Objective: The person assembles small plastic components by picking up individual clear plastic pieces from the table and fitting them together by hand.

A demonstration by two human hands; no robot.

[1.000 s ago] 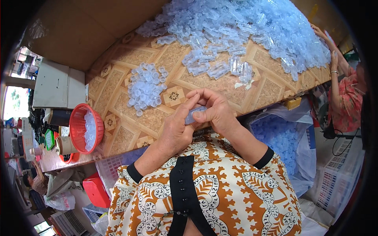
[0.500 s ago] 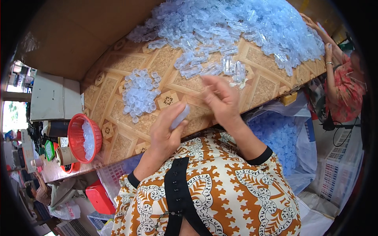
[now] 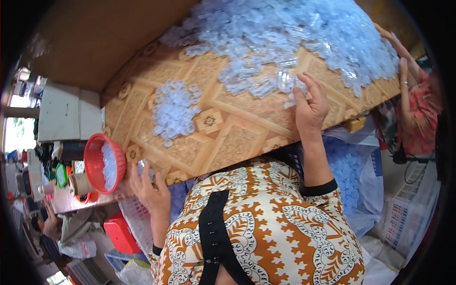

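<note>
My left hand (image 3: 151, 191) is at the table's near left edge, beside the red basket. Its fingers are partly curled around a clear plastic tube (image 3: 141, 166), which they half hide. Farther right, my right hand (image 3: 312, 108) reaches over the table with thumb and forefinger at a clear plastic tube (image 3: 298, 85). That tube is at the near side of several loose clear tubes (image 3: 261, 87), below the big heap of tubes (image 3: 275, 28). A small pile of translucent round caps (image 3: 173, 111) lies on the table (image 3: 237, 137) between my hands.
The red plastic basket (image 3: 90, 164) with translucent pieces stands at the table's left end. Cardboard (image 3: 109, 38) walls the far left. Below the table, a lined container (image 3: 349, 173) holds bluish pieces. At right, another person's arm (image 3: 403, 88) touches the heap.
My left hand has moved left and nearer, from the table's middle to its edge by the basket. My right hand has moved right and away to the loose tubes. The view has shifted slightly.
</note>
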